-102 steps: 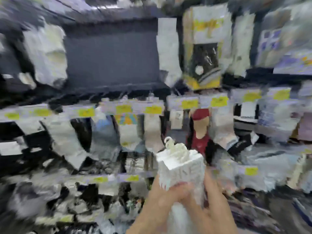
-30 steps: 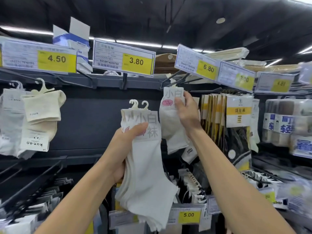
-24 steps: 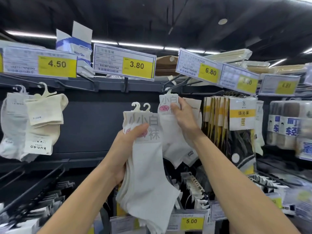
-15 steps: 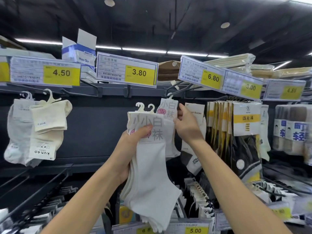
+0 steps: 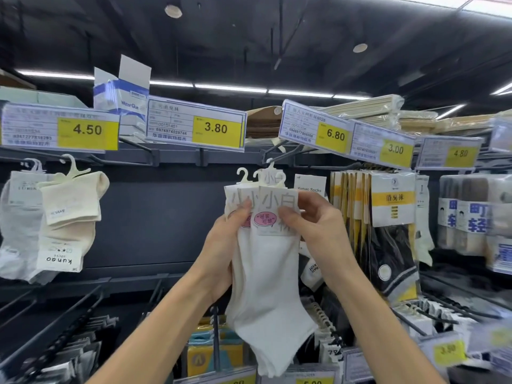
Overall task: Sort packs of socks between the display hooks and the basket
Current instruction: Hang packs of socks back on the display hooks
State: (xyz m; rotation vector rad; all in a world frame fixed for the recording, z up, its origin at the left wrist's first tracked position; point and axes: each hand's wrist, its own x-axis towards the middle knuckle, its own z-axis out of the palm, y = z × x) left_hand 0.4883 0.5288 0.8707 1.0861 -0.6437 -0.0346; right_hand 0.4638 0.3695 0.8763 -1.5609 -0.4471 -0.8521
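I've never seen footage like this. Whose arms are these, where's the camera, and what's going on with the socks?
No machine here: a person wears a camera on the head, so you look out along their own arms at a shop's sock display. The left hand holds a bunch of white sock packs by their cards; the right hand pinches the front card. Behind them another such pack hangs on a hook. To the left hang cream socks, to the right black socks, under yellow price tags.
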